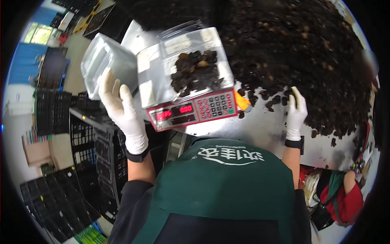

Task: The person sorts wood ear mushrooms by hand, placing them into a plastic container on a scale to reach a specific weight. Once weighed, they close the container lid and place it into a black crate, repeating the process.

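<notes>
My left hand (122, 110), in a white glove, is raised left of the red scale (195, 110), its fingers apart, close to a stack of clear plastic containers (109, 61). On the scale's metal plate (151, 77) lies an open clear container (191, 44) holding dark, wrinkled pieces (195, 71). Red digits glow on the display. My right hand (296, 112), also gloved, is over the metal table (260, 134) at the edge of the dark heap (284, 44). Its fingers are close together near some loose pieces; whether they hold anything is too small to tell.
An orange object (243, 101) lies by the scale's right side. Black crates (87, 150) stand to the left and lower left. Another person in a red sleeve (343, 201) is at the lower right, past the table's edge.
</notes>
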The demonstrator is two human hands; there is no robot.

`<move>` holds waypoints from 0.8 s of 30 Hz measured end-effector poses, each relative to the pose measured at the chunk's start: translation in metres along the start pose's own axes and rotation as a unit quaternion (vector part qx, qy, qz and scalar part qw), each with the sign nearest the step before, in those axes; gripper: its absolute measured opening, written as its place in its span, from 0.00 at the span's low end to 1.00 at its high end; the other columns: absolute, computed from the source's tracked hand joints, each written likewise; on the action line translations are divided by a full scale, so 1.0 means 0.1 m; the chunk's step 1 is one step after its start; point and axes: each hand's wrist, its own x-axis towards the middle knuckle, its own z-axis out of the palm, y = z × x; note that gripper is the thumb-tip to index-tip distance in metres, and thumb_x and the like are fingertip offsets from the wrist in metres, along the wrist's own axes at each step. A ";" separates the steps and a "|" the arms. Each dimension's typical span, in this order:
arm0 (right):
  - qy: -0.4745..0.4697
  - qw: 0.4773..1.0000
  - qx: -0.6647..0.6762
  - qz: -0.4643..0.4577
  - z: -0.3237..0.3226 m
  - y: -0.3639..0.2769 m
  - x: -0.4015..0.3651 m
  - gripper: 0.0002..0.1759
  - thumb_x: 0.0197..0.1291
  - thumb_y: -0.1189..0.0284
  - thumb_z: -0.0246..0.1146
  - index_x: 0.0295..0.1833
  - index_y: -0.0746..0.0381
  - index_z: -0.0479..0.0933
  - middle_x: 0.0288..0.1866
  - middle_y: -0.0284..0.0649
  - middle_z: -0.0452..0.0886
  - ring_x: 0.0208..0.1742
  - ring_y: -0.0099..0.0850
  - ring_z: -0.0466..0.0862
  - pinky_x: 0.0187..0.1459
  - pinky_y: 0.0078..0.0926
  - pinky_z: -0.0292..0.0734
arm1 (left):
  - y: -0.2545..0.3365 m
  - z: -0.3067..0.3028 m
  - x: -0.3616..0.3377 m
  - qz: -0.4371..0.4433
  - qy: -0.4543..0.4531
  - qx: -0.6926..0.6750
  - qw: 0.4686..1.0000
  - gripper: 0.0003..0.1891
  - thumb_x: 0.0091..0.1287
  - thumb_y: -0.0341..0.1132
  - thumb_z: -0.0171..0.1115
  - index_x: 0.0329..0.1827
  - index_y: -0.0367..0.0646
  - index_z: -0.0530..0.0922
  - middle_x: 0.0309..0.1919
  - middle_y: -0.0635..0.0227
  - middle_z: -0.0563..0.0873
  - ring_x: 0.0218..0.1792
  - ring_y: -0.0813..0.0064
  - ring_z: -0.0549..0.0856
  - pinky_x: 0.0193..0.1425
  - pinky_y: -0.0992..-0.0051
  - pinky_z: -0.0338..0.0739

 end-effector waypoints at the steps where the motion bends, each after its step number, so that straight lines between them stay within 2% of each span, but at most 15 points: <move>1: 0.008 0.999 0.036 0.037 0.00 -0.02 0.03 0.15 0.68 0.76 0.64 0.59 0.62 0.83 0.56 0.40 0.86 0.55 0.29 0.84 0.60 0.25 0.76 | -0.01 -0.03 -0.01 0.007 0.008 0.000 1.000 0.24 0.74 0.29 0.57 0.72 0.37 0.67 0.70 0.59 0.72 0.71 0.65 0.70 0.75 0.59 0.64; 4: 0.028 0.984 0.095 0.146 -0.01 -0.02 0.12 0.15 0.71 0.71 0.63 0.60 0.63 0.83 0.56 0.36 0.87 0.54 0.22 0.83 0.60 0.22 0.75 | -0.01 0.00 -0.04 0.020 -0.003 0.019 1.000 0.25 0.69 0.23 0.59 0.70 0.41 0.70 0.68 0.61 0.74 0.69 0.69 0.72 0.74 0.61 0.64; 5: 0.026 0.986 0.092 0.134 -0.03 -0.04 0.14 0.15 0.72 0.69 0.63 0.59 0.63 0.83 0.56 0.36 0.87 0.54 0.22 0.83 0.60 0.22 0.75 | -0.03 0.03 -0.05 0.035 -0.009 0.030 0.999 0.25 0.67 0.23 0.60 0.69 0.42 0.72 0.67 0.62 0.75 0.68 0.68 0.73 0.74 0.63 0.65; 7: 0.003 0.973 0.145 0.182 0.00 0.00 0.17 0.15 0.73 0.66 0.62 0.58 0.61 0.84 0.55 0.36 0.87 0.51 0.23 0.84 0.54 0.21 0.78 | 0.04 0.11 -0.02 0.088 -0.049 0.098 0.990 0.25 0.65 0.23 0.62 0.67 0.42 0.75 0.65 0.61 0.76 0.67 0.64 0.75 0.73 0.65 0.66; 8: -0.027 0.962 0.181 0.204 0.00 0.01 0.13 0.16 0.74 0.64 0.61 0.58 0.60 0.84 0.53 0.35 0.87 0.47 0.22 0.84 0.49 0.21 0.78 | 0.07 0.17 0.01 0.101 -0.079 0.089 0.988 0.24 0.63 0.23 0.64 0.64 0.42 0.78 0.63 0.58 0.78 0.65 0.60 0.76 0.73 0.64 0.66; 11: -0.076 0.923 0.239 0.292 -0.14 -0.51 0.12 0.19 0.75 0.59 0.57 0.56 0.60 0.85 0.45 0.33 0.87 0.33 0.20 0.83 0.32 0.19 0.76 | 0.15 0.42 0.07 0.165 -0.286 0.103 0.938 0.28 0.56 0.23 0.69 0.63 0.47 0.80 0.63 0.58 0.80 0.69 0.55 0.75 0.74 0.60 0.67; 13: -0.037 0.894 0.343 0.286 -0.02 -0.28 0.04 0.21 0.77 0.58 0.54 0.52 0.63 0.85 0.35 0.34 0.86 0.24 0.21 0.80 0.25 0.17 0.71 | 0.23 0.68 -0.01 0.199 -0.401 0.108 0.888 0.31 0.52 0.26 0.74 0.63 0.51 0.81 0.64 0.60 0.80 0.71 0.53 0.72 0.78 0.53 0.60; 14: -0.039 0.859 0.386 0.334 -0.02 -0.20 0.02 0.21 0.77 0.57 0.54 0.51 0.62 0.85 0.34 0.35 0.86 0.23 0.21 0.79 0.25 0.17 0.71 | 0.17 0.79 -0.08 0.207 -0.436 0.132 0.865 0.30 0.52 0.27 0.74 0.62 0.51 0.81 0.63 0.63 0.80 0.71 0.56 0.72 0.79 0.49 0.56; 15: -0.045 0.815 0.436 0.379 -0.04 -0.17 0.00 0.22 0.77 0.56 0.54 0.50 0.62 0.85 0.32 0.35 0.85 0.22 0.21 0.79 0.25 0.17 0.70 | 0.07 0.87 -0.12 0.241 -0.448 0.151 0.847 0.27 0.53 0.28 0.73 0.59 0.51 0.82 0.60 0.67 0.82 0.70 0.60 0.73 0.79 0.49 0.56; 17: -0.029 0.789 0.455 0.412 -0.12 -0.25 0.01 0.23 0.76 0.54 0.55 0.49 0.62 0.84 0.30 0.35 0.85 0.22 0.21 0.79 0.26 0.17 0.71 | 0.08 0.98 -0.14 0.218 -0.423 0.132 0.870 0.19 0.56 0.27 0.71 0.52 0.49 0.86 0.52 0.68 0.86 0.67 0.62 0.77 0.79 0.50 0.56; 19: -0.041 0.804 0.451 0.385 -0.12 -0.10 -0.05 0.25 0.76 0.52 0.56 0.49 0.65 0.83 0.31 0.35 0.85 0.23 0.22 0.80 0.27 0.17 0.73 | 0.03 0.99 -0.11 0.224 -0.402 0.119 0.880 0.13 0.59 0.27 0.70 0.47 0.47 0.87 0.45 0.69 0.88 0.62 0.63 0.80 0.78 0.50 0.58; 20: -0.022 0.778 0.492 0.391 -0.09 -0.05 -0.09 0.25 0.76 0.52 0.55 0.49 0.65 0.83 0.33 0.35 0.85 0.24 0.22 0.80 0.27 0.19 0.73 | 0.02 1.00 -0.10 0.237 -0.392 0.119 0.881 0.12 0.59 0.27 0.70 0.46 0.47 0.87 0.44 0.69 0.88 0.60 0.65 0.82 0.78 0.51 0.58; 23: -0.024 0.749 0.534 0.391 -0.13 0.00 -0.15 0.26 0.74 0.48 0.56 0.49 0.62 0.82 0.33 0.31 0.84 0.24 0.18 0.78 0.25 0.16 0.69 | 0.03 1.02 -0.06 0.258 -0.324 0.140 0.899 0.10 0.58 0.25 0.71 0.42 0.46 0.86 0.41 0.71 0.88 0.53 0.68 0.85 0.78 0.51 0.60; 24: -0.027 0.741 0.547 0.389 -0.14 0.02 -0.15 0.26 0.74 0.47 0.56 0.49 0.61 0.82 0.33 0.31 0.84 0.25 0.18 0.78 0.24 0.15 0.69 | 0.07 1.03 -0.07 0.277 -0.273 0.146 0.910 0.08 0.60 0.24 0.69 0.41 0.43 0.85 0.39 0.67 0.87 0.50 0.67 0.85 0.78 0.51 0.59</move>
